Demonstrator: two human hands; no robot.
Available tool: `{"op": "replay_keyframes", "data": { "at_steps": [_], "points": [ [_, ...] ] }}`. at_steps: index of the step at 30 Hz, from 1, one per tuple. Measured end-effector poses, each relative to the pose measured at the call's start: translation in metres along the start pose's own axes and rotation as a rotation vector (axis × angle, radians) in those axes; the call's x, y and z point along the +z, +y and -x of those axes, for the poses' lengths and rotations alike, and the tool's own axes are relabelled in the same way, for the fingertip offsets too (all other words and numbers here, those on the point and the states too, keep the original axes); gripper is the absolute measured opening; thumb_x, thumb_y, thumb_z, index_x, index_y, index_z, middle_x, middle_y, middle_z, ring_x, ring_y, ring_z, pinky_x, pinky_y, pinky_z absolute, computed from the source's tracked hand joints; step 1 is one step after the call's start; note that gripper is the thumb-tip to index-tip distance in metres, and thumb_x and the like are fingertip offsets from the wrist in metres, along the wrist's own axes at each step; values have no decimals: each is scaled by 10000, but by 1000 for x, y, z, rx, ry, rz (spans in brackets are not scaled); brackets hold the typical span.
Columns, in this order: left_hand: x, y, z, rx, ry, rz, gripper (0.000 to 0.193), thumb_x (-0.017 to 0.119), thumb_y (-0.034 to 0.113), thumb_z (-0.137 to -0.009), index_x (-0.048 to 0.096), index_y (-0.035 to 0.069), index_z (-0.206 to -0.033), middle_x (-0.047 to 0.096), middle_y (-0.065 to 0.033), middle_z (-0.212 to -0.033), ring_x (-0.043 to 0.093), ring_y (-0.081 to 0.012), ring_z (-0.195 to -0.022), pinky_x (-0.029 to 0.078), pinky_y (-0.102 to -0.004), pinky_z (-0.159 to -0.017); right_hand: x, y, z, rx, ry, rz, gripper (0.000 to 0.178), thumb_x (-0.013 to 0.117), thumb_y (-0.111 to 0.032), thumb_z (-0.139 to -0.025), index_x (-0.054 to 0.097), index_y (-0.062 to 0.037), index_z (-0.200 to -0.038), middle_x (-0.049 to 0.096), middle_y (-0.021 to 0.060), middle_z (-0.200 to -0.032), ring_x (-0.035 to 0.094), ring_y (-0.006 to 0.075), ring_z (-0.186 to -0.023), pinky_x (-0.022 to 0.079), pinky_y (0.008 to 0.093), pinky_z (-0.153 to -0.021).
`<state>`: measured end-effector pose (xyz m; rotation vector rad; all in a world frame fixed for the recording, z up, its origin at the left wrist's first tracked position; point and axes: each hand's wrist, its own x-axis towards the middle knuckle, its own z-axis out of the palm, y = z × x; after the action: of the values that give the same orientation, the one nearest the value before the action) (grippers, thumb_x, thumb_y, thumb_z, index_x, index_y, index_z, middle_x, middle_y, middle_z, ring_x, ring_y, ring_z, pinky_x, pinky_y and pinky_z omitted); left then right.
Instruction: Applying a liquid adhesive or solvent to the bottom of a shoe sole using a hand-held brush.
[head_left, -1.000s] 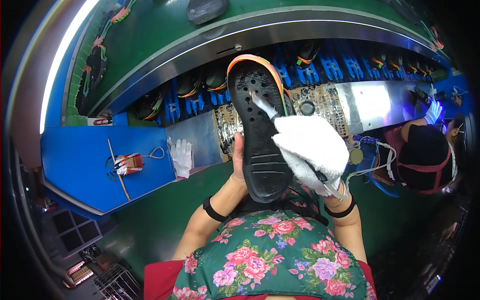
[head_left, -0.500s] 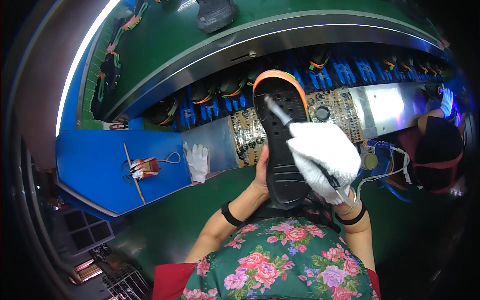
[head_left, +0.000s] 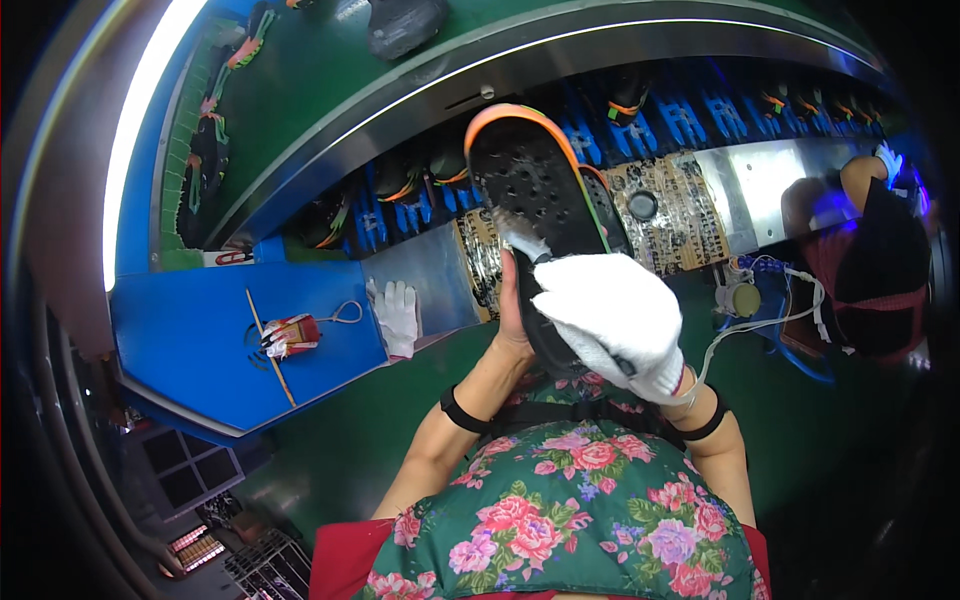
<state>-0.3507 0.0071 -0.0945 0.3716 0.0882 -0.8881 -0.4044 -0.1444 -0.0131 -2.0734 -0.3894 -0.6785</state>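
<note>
A pale-bristled brush (head_left: 522,236) is gripped by the white-knit-gloved right hand (head_left: 612,322) over the ten-o'clock edge of a black, perforated, orange-and-green-rimmed shoe sole (head_left: 535,190), itself gripped at eight o'clock by the bare left hand (head_left: 514,322). At nine, a red container (head_left: 297,337) is carried by the blue worktop (head_left: 185,325).

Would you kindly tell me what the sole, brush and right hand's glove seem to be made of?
Sole: probably rubber or foam; black, faintly glossy, moulded with holes.
Brush: natural or synthetic fibre, I can't tell which; its tip looks pale and hairy.
Glove: likely knitted cotton or a blend; matt white, with a soft, fabric-like surface.
</note>
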Motion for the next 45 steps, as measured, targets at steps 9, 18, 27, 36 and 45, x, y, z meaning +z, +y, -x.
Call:
{"op": "replay_keyframes", "data": {
  "at_steps": [9,18,27,36,45],
  "points": [
    [11,9,-16,117,-155,-38,961,336,790,-963,294,71,-1599,427,-160,-1561,467,-447,-1395,481,-629,-1077,8,-3,3,-5,4,-67,279,786,23,-785,794,-68,-1049,773,105,-1078,742,283,-996,571,393,-890],
    [11,17,-22,118,-190,-12,1083,339,878,-895,332,35,-1576,528,-266,-1450,566,-434,-1298,481,-607,-1077,9,-2,11,87,14,-156,253,800,16,-777,798,-69,-1016,767,149,-1027,740,318,-942,559,400,-919],
    [10,22,-27,110,-253,88,1146,408,910,-843,332,24,-1566,543,-300,-1415,596,-442,-1255,510,-619,-1038,8,0,21,-19,-7,-140,336,784,24,-756,794,-97,-1069,768,116,-1076,735,296,-953,571,398,-865],
    [5,25,-30,147,-221,112,1093,459,860,-871,319,33,-1572,481,-217,-1502,502,-432,-1357,484,-687,-1034,9,7,36,-56,-62,-120,264,811,-17,-780,788,-94,-1031,768,107,-1066,734,294,-968,583,376,-809],
    [-8,36,-35,60,-414,92,1051,472,845,-879,357,45,-1552,499,-213,-1492,510,-462,-1341,505,-670,-1010,1,9,39,3,-46,-206,254,802,-3,-762,791,-93,-999,774,92,-1054,742,285,-946,590,374,-813]
  ]
}}
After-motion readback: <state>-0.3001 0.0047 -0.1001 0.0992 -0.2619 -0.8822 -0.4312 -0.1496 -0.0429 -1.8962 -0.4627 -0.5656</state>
